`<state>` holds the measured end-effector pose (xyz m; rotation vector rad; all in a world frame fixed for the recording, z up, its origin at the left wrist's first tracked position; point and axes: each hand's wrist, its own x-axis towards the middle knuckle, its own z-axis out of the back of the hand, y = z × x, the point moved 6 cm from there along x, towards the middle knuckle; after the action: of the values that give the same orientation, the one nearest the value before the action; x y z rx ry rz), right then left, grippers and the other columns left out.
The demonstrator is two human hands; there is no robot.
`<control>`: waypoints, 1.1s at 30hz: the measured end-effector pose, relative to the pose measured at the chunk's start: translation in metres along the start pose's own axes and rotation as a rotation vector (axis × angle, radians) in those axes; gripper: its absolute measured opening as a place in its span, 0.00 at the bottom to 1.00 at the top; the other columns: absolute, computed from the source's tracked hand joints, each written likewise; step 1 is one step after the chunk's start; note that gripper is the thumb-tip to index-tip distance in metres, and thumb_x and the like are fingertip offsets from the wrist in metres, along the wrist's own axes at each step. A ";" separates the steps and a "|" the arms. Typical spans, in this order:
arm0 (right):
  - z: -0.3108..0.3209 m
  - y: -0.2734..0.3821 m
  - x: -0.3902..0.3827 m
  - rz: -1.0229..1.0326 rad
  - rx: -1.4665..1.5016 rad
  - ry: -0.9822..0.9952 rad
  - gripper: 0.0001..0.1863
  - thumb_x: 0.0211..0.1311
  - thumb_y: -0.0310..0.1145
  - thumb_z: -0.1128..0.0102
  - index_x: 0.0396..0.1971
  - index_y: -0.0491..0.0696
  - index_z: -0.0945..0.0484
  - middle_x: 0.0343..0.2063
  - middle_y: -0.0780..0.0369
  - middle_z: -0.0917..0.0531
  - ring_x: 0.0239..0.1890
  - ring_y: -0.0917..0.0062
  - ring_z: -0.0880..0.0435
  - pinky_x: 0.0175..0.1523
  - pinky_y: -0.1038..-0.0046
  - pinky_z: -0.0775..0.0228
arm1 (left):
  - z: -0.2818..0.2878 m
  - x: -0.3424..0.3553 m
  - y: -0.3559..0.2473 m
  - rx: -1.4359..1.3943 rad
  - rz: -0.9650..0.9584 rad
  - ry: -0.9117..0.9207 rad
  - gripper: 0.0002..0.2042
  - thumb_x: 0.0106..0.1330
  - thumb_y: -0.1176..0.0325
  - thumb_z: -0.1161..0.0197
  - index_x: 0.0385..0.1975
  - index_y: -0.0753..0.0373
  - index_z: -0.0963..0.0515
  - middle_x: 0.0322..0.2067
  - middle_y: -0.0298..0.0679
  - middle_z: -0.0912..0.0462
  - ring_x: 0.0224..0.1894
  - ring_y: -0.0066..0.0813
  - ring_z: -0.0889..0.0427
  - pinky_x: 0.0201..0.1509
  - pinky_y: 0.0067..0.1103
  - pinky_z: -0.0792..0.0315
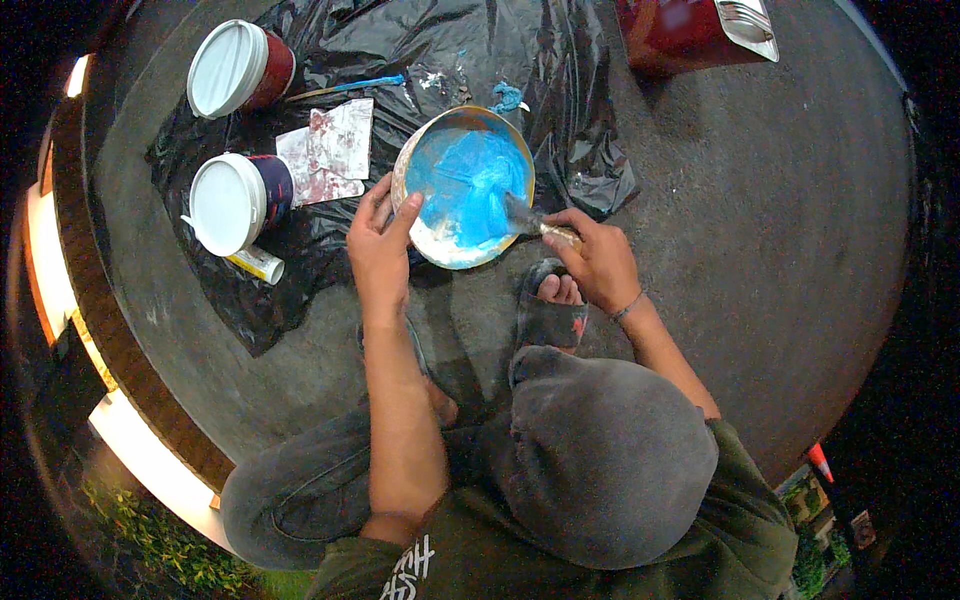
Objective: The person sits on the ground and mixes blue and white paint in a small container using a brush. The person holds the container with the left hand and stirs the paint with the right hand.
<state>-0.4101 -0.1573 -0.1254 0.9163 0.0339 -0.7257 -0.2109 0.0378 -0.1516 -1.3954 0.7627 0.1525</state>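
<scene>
A round tub [409, 163] with a pale, smeared rim tilts toward me, and thick blue and white paint [470, 190] coats its inside. My left hand [381, 245] grips its left side, thumb over the rim and fingers along the outer wall. In my right hand [598, 255] is a putty knife [527, 216] with a grey blade and a short, paint-stained handle. Its blade reaches over the tub's right rim and touches the blue paint. My right fingers wrap the handle, hiding part of it.
Black plastic sheeting [350, 45] lies rumpled under two lidded buckets [225, 205], a stained paper sheet [335, 150], a blue-tipped stick [350, 88] and a white-and-yellow tube [262, 264]. A blue scrap [508, 97] sits behind the tub. Far right stands a red container [680, 35]. My sandalled foot [553, 310] is close by.
</scene>
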 end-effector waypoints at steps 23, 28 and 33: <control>-0.002 0.004 0.012 -0.052 0.178 -0.071 0.16 0.65 0.46 0.35 0.43 0.51 0.15 0.27 0.50 0.14 0.33 0.52 0.13 0.40 0.58 0.21 | 0.001 0.001 0.003 -0.002 -0.027 0.037 0.28 0.67 0.71 0.30 0.66 0.68 0.31 0.59 0.51 0.21 0.56 0.33 0.18 0.56 0.25 0.21; -0.009 -0.001 0.013 -0.099 0.119 0.059 0.16 0.64 0.46 0.34 0.43 0.50 0.15 0.29 0.50 0.13 0.33 0.54 0.12 0.40 0.59 0.21 | 0.001 0.000 0.003 -0.008 -0.029 0.037 0.28 0.67 0.72 0.31 0.66 0.68 0.31 0.59 0.51 0.21 0.56 0.33 0.18 0.56 0.24 0.21; -0.010 -0.005 0.014 -0.117 0.047 0.097 0.17 0.64 0.46 0.34 0.43 0.50 0.15 0.29 0.50 0.13 0.34 0.53 0.12 0.40 0.58 0.22 | 0.001 -0.001 0.003 -0.009 -0.019 0.044 0.28 0.67 0.71 0.31 0.66 0.69 0.31 0.59 0.50 0.21 0.56 0.33 0.18 0.56 0.25 0.21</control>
<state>-0.3991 -0.1599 -0.1395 1.0002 0.1583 -0.7926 -0.2127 0.0398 -0.1536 -1.4184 0.7855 0.1113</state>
